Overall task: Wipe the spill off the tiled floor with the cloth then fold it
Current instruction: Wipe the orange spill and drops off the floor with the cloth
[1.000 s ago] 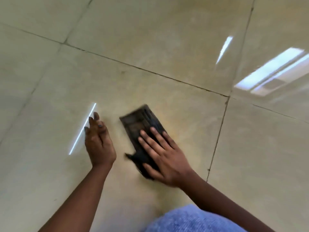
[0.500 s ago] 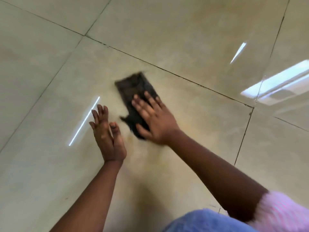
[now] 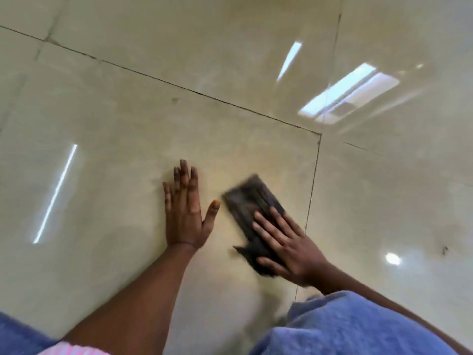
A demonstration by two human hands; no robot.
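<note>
A dark, folded cloth (image 3: 249, 201) lies flat on the glossy beige tiled floor (image 3: 128, 124), blurred by motion. My right hand (image 3: 284, 242) presses down on the cloth's near half with fingers spread. My left hand (image 3: 185, 208) rests flat on the tile just left of the cloth, fingers apart, holding nothing. A faint yellowish smear (image 3: 230, 165) shows on the tile beyond the cloth; I cannot make out any distinct liquid.
Dark grout lines (image 3: 312, 188) run just right of the cloth and across the far side of the tile. My blue-clad knees (image 3: 345, 326) fill the lower right and lower left corners. Ceiling lights reflect on the floor. A small dark speck (image 3: 444, 249) lies at right.
My right hand has dragged the cloth back toward me and to the right, near the grout line. My left hand has settled flat on the tile with fingers spread.
</note>
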